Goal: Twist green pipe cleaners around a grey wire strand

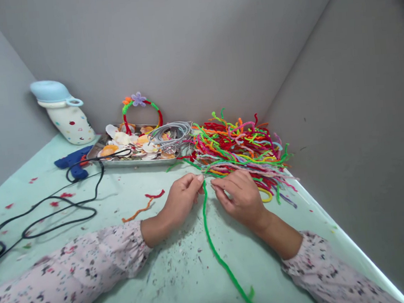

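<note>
My left hand [185, 196] is closed in a pinch on the upper end of a long green pipe cleaner [216, 255]. From there the pipe cleaner trails down across the table toward the bottom edge of the view. Close by on the right, my right hand [240, 195] has thumb and index finger pressed together beside the pipe cleaner's top. What sits between those fingertips is too small to make out. Just behind both hands lies a heap of colourful pipe cleaners [237, 143].
A metal tray [139, 163] holds seashells, a coil of grey wire [172, 134] and a pipe-cleaner ring with flowers [160, 115]. Leftward are a blue glue gun [76, 161], its black cable [94, 200] and a white bottle [68, 119]. Red and orange scraps [143, 208] lie nearby.
</note>
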Available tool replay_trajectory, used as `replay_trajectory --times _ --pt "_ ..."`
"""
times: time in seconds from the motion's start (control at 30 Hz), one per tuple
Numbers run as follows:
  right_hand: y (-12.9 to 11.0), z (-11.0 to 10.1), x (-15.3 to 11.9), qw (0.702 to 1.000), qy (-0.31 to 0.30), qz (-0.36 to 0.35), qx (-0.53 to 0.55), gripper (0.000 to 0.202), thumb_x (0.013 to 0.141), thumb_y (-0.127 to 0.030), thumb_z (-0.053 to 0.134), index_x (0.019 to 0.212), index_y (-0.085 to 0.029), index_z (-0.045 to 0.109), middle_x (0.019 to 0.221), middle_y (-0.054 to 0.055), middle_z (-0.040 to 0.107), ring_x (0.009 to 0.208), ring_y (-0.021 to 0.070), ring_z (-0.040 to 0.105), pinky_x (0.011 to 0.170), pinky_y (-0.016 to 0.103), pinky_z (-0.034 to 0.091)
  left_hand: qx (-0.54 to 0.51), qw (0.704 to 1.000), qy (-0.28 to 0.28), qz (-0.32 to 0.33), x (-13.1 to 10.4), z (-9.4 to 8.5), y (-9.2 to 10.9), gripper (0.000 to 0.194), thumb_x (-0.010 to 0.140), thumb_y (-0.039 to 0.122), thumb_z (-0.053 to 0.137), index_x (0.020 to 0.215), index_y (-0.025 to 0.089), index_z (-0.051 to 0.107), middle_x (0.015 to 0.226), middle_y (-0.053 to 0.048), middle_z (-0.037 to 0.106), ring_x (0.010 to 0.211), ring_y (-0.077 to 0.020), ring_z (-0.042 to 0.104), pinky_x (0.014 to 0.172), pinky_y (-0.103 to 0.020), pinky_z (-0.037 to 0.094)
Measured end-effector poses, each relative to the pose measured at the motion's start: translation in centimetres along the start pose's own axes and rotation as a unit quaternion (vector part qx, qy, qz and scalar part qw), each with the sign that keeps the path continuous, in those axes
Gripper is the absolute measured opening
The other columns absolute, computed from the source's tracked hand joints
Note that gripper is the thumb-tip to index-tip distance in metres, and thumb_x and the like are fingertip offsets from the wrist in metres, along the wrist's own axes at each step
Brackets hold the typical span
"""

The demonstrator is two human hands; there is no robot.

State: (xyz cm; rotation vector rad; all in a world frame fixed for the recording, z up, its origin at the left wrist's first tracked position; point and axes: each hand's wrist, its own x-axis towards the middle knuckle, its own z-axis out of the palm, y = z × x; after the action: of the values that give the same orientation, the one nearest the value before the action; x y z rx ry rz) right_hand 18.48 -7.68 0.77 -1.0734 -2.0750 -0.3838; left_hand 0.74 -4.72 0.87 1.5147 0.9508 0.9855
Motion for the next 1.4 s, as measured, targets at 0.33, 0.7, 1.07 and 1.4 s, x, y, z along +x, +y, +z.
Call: replay_trajectory --times 0.33,0.7,1.07,1.4 --pt "-0.2 -0.1 0.1 1.000 -0.010 0.010 -0.019 0.011 0.087 -0.019 0.054 0.090 -0.018 0.065 0.070 0.004 0.061 0.072 0.0182 0.051 0.073 0.034 0.036 0.056 0.998 0.018 0.035 0.1 0.0 0.2 0.022 0.085 0.034 0.050 0.073 0.016 0.052 0.064 0.004 0.047 0.060 -0.0108 0.042 0.058 -0.023 0.034" --pt "-0.5 -0.3 0.2 0.999 -0.017 0.029 -0.017 0.013 0.088 -0.022 0.052 0.091 -0.018 0.064 0.071 0.004 0.059 0.073 0.0188 0.052 0.073 0.034 0.035 0.109 0.991 0.017 0.078 -0.2 -0.1 0.4 0.018 0.086 0.032 0.048 0.077 0.017 0.052 0.067 0.003 0.047 0.064 -0.0121 0.042 0.061 -0.023 0.035" --pt "-1.1 -0.6 0.4 0.998 -0.029 0.056 0.024 0.010 0.085 -0.024 0.056 0.090 -0.018 0.061 0.079 0.005 0.063 0.079 0.0200 0.053 0.076 0.036 0.037 0.074 0.996 -0.004 0.058 -0.1 -0.2 0.4 0.024 0.087 0.035 0.044 0.070 0.018 0.048 0.064 0.003 0.042 0.063 -0.0125 0.039 0.059 -0.023 0.033" --pt "-2.3 -1.4 1.3 0.992 -0.092 0.085 0.031 0.009 0.084 -0.022 0.057 0.091 -0.018 0.062 0.076 0.004 0.061 0.075 0.0189 0.053 0.071 0.033 0.036 0.084 0.993 -0.035 0.071 -0.4 0.0 0.7 0.026 0.088 0.035 0.045 0.068 0.018 0.046 0.065 0.003 0.042 0.064 -0.0122 0.040 0.060 -0.023 0.032"
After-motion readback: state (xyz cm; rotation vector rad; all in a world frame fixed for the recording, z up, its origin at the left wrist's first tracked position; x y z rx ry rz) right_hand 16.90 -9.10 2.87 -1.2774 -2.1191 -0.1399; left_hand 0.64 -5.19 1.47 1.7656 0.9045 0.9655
